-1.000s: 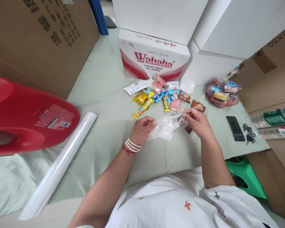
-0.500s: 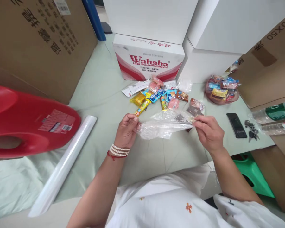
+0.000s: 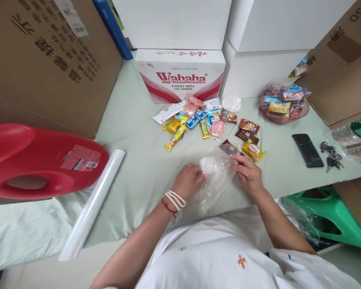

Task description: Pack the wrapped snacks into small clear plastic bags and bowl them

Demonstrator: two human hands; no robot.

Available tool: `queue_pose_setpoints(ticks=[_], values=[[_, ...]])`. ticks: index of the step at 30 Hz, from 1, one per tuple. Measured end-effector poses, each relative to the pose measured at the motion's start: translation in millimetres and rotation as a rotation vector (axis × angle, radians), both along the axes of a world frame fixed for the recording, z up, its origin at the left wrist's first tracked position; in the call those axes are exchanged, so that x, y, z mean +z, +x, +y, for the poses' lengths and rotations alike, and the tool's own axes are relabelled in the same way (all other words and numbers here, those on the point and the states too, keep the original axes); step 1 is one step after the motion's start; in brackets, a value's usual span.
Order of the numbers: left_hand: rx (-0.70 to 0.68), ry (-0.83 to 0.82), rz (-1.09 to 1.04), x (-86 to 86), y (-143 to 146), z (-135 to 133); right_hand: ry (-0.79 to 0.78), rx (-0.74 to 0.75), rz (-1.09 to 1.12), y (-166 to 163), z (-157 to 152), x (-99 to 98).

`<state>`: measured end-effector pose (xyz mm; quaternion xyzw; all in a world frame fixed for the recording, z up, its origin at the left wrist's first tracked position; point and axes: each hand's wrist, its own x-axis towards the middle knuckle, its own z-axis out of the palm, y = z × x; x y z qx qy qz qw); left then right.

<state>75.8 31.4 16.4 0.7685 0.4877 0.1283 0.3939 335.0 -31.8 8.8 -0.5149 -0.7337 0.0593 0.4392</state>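
Observation:
Between my hands, near the table's front edge, hangs a clear plastic bag point(image 3: 215, 186). The fingers of my left hand point(image 3: 189, 180) are closed on its left side, close to a bunched whitish part. My right hand point(image 3: 247, 172) pinches the bag's upper right edge. Just beyond the right fingers lie a dark brown snack packet point(image 3: 228, 147) and a yellow wrapped snack point(image 3: 253, 151). Behind them are a brown cookie packet point(image 3: 249, 126) and another dark packet point(image 3: 246, 136). Farther left, a pile of wrapped snacks point(image 3: 192, 120) spreads over the green cloth, with a yellow stick packet point(image 3: 175, 136) nearest me.
A white and red Wahaha carton point(image 3: 182, 80) stands behind the pile. To the right are a bowl of snacks point(image 3: 284, 114), a phone point(image 3: 307, 150), keys point(image 3: 332, 156) and plastic bottles point(image 3: 345, 134). A red jug point(image 3: 48, 160) and white roll point(image 3: 93, 204) lie left.
My hands have come closer together and lower, so the stretched bag is now slack. The brown and yellow packets near my right hand now show plainly. The view has shifted slightly.

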Motion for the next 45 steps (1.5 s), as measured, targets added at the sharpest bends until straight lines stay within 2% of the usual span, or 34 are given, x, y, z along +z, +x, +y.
queue_pose_setpoints(ticks=[3,5,8,10,12,14,17,19,22,26,31,35,40,45], values=[[0.074,0.011,-0.019,-1.0,-1.8,-5.2,-0.105,0.026,-0.080,17.8,-0.8,-6.7],[0.152,-0.053,-0.090,0.2,-8.5,-6.3,-0.187,-0.009,-0.107,28.1,-5.1,-9.1],[0.233,-0.227,-0.165,1.9,-15.1,-7.7,-0.168,-0.190,-0.063,28.7,-14.8,-1.5],[0.275,-0.337,-0.192,0.6,-14.6,-9.4,-0.095,-0.348,-0.004,15.6,-20.4,10.5],[0.311,-0.401,-0.196,-2.4,-11.4,-11.7,-0.123,-0.425,0.081,-6.6,-22.5,22.8],[0.310,-0.409,-0.168,-5.0,-7.1,-14.4,-0.342,-0.352,0.126,-33.1,-19.6,30.1],[0.246,-0.365,-0.091,-5.8,-1.0,-18.8,-0.783,-0.170,-0.009,-67.2,-7.1,27.8],[0.200,-0.351,-0.053,-5.0,1.2,-21.7,-0.923,-0.128,-0.127,-79.5,1.8,20.8],[0.170,-0.355,-0.052,-5.6,0.9,-25.5,-0.926,-0.077,-0.096,-81.3,7.4,10.5],[0.211,-0.343,-0.163,-8.4,-1.0,-30.7,-0.951,0.026,0.246,-72.4,-0.5,4.2],[0.183,-0.483,-0.378,-3.0,3.0,-36.8,-0.983,0.121,0.510,-71.5,-11.0,3.6],[0.244,-0.611,-0.487,2.6,0.5,-37.4,-0.998,0.075,0.611,-68.9,-11.2,5.3],[0.248,-0.656,-0.521,4.8,-3.9,-38.8,-1.012,0.093,0.693,-70.2,-12.5,10.9],[0.300,-0.633,-0.530,3.6,-4.4,-39.2,-0.948,0.164,0.579,-80.8,-14.0,16.3]])
